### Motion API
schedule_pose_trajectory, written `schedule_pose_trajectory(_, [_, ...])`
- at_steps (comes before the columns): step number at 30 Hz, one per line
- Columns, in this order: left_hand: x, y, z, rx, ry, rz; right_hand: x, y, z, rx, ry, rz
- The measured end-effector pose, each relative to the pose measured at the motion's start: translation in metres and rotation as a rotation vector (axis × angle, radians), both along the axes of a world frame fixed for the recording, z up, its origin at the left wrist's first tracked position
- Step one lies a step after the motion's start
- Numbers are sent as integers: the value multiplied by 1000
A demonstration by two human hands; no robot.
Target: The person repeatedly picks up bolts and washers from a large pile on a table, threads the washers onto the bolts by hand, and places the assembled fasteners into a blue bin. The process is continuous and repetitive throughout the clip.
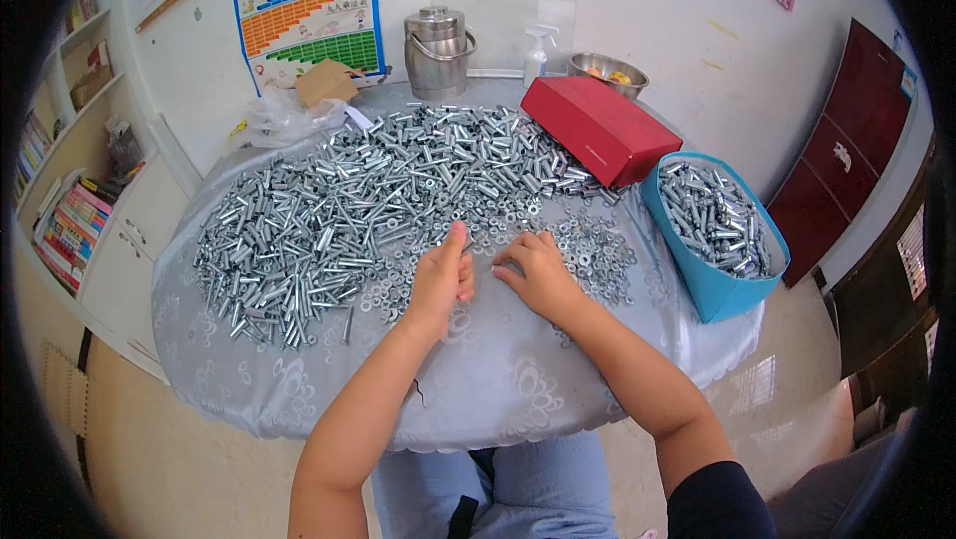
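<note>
Left hand (441,278) grip pinches what looks like one bolt (466,247); right hand (539,272) fingers curled, picking among washers (588,245). Bolt pile (368,195) within reach on desk (498,380); blue bin (712,230) beside.

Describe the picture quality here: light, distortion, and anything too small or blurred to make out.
Head view: even, soft daylight, faint shadows under the hands; strong fisheye bending with black corners, so the table rim curves; glints speckle the pile of metal bolts; what the left hand pinches is too small to tell; the right hand rests sharp among washers.
</note>
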State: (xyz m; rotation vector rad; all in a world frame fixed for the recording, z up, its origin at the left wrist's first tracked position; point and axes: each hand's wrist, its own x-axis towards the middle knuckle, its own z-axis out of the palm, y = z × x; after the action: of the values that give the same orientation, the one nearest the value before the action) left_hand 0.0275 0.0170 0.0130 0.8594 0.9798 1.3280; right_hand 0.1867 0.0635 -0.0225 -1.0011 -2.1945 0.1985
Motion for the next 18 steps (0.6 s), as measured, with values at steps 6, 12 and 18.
schedule_pose_trajectory(6, [-7,1,-2,-53,59,35,-3,-7,26,-536,415,123])
schedule_pose_trajectory(12, [-3,3,-15,-59,180,42,2,-11,40,-872,806,313])
schedule_pose_trajectory(18, [-6,4,-18,23,219,-38,1,-8,36,-1115,894,347])
